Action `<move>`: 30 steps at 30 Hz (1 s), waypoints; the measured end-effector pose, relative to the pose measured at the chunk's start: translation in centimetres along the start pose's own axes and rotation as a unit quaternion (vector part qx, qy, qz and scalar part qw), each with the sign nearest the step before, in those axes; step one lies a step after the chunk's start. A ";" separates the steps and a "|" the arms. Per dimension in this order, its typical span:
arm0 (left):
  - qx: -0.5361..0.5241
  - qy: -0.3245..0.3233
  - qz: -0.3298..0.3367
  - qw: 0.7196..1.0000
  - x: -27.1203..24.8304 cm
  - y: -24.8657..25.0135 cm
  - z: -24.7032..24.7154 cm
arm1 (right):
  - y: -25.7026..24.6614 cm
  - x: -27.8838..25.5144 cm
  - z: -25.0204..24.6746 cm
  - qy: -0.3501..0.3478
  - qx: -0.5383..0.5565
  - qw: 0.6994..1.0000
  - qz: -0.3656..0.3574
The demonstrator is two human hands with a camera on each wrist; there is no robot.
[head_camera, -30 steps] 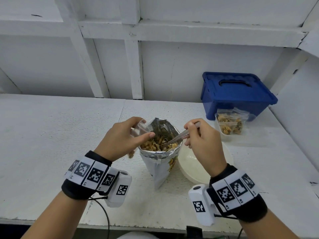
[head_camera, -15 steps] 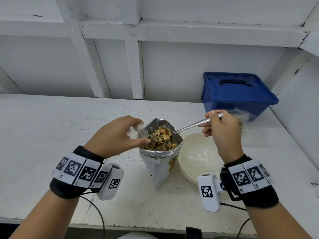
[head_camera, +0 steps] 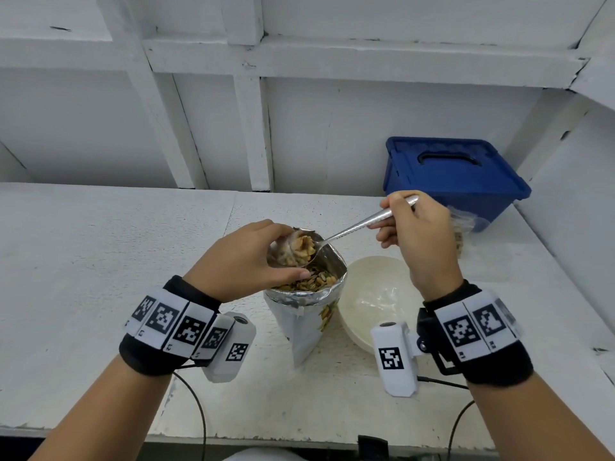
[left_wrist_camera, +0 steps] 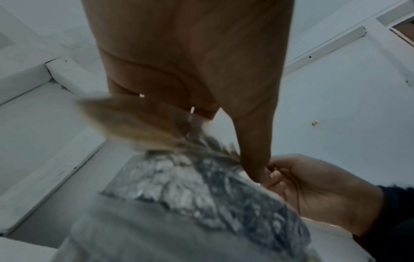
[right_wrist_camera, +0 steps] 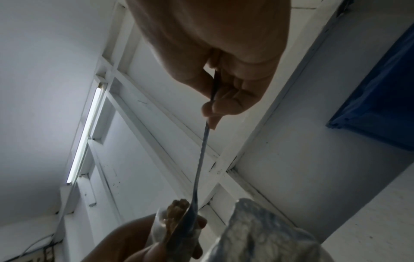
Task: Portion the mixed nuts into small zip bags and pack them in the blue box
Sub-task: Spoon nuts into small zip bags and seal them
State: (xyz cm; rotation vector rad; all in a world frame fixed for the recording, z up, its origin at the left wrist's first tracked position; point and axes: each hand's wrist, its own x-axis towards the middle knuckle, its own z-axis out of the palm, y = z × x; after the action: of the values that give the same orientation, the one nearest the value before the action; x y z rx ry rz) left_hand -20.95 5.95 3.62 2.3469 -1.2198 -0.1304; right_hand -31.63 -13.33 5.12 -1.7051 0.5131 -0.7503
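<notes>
Your left hand (head_camera: 246,261) pinches a small clear zip bag (head_camera: 283,251) open over the foil nut pouch (head_camera: 309,304), which stands on the counter (head_camera: 83,261). Your right hand (head_camera: 419,237) grips the spoon (head_camera: 352,229) by its handle, its bowl heaped with nuts (head_camera: 304,246) at the bag's mouth. The blue box (head_camera: 456,174) sits closed at the far right, the white bowl (head_camera: 376,301) just right of the pouch.

A plain utility or storage room, perhaps a workshop corner. A rough white-painted counter (head_camera: 100,261) fills the lower half of the head view, backed by a white wall with bare painted framing (head_camera: 246,128) across the top. A fluorescent tube (right_wrist_camera: 86,134) glows at left in the right-wrist view.
</notes>
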 end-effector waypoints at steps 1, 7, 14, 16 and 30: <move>-0.010 0.002 0.000 1.000 0.0 0.0 0.1 | -0.3 -0.1 0.3 -0.007 -0.007 1.000 -0.011; -0.081 0.037 -0.020 0.996 -0.5 0.0 0.8 | -2.2 -0.6 1.6 -0.037 -0.083 0.985 -0.149; -0.121 0.036 -0.032 0.991 -0.9 0.1 1.2 | -2.9 -0.5 2.4 -0.024 -0.122 0.957 -0.260; -0.130 0.046 -0.036 0.990 -0.9 0.0 1.2 | -2.8 -0.4 2.3 -0.019 -0.122 0.957 -0.263; -0.234 0.070 -0.099 0.965 -1.2 -0.2 0.8 | -3.0 0.6 0.1 0.051 -0.088 0.953 -0.286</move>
State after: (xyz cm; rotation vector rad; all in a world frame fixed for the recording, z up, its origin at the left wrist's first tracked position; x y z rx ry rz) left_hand -21.76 6.73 2.64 2.0143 -0.7801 -0.2809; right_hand -31.33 -12.89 8.18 -2.0160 0.1475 -1.2396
